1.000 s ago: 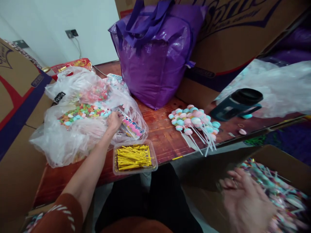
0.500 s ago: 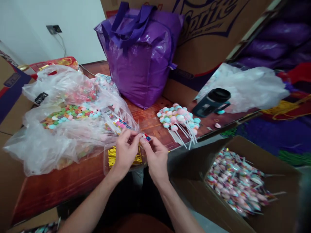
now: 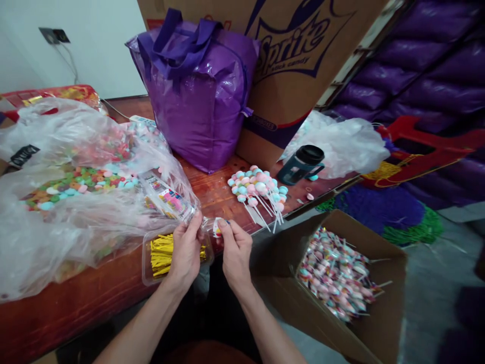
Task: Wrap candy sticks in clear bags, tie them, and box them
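My left hand (image 3: pixel 186 250) and my right hand (image 3: pixel 235 250) meet at the table's front edge, both pinched on a small clear printed wrapper (image 3: pixel 216 226) held between them. Under my left hand sits a clear plastic tray of gold twist ties (image 3: pixel 161 251). A pile of pastel lollipops on white sticks (image 3: pixel 255 189) lies on the red-brown table (image 3: pixel 212 194) just beyond my hands. A stack of printed wrappers (image 3: pixel 168 198) pokes out of the big clear bag of coloured candies (image 3: pixel 71 187) on the left.
A purple shopping bag (image 3: pixel 197 91) and a Sprite cardboard box (image 3: pixel 299 55) stand at the back. A dark mug (image 3: pixel 301 164) lies beside a white plastic bag (image 3: pixel 341 144). An open carton of wrapped lollipops (image 3: pixel 337 273) sits on the floor at right.
My left hand left the candy bag and my right hand left the carton; both came together at the table edge on the wrapper. The view has shifted to the right.
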The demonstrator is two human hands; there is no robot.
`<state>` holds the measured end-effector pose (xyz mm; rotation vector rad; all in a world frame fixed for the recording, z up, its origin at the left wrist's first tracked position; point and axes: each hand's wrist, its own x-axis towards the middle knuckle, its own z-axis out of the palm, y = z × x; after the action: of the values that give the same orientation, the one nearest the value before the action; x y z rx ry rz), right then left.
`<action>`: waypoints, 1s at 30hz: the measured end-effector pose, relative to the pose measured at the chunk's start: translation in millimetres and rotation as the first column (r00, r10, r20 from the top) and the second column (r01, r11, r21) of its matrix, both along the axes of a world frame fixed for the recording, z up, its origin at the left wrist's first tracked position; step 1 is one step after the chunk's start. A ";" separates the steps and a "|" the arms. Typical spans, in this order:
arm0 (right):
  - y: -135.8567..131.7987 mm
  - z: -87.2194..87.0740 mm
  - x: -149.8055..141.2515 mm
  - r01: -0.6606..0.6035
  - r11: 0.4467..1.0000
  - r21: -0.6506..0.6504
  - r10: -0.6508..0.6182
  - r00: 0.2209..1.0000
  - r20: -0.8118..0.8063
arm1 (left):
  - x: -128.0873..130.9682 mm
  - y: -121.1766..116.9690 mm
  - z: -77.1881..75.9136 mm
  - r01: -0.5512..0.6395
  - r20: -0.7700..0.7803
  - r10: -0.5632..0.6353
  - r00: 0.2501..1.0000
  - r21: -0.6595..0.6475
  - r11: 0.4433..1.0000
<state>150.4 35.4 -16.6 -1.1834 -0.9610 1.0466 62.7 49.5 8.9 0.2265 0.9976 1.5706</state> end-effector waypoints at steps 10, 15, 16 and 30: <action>4.5 -3.1 11.0 -0.053 0.995 0.082 0.031 0.967 0.254 | -15.6 4.7 -2.2 -0.052 0.061 0.055 0.997 -0.047 0.998; 9.5 1.8 18.5 -0.058 0.986 0.159 -0.018 0.898 0.440 | -10.0 10.8 -0.2 -0.116 -0.004 0.116 0.993 0.031 0.993; 14.5 5.3 24.1 -0.053 0.979 0.198 -0.057 0.856 0.514 | -9.3 11.7 0.3 -0.121 -0.022 0.122 0.992 0.044 0.992; 101.4 38.4 115.3 0.386 0.922 0.018 0.019 -0.092 0.996 | -29.6 26.6 -7.0 -0.156 0.046 0.157 0.987 -0.021 0.987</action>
<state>265.7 136.7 21.8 -2.4013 -1.7170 -0.2948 33.1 76.1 1.9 0.1000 1.0113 1.7014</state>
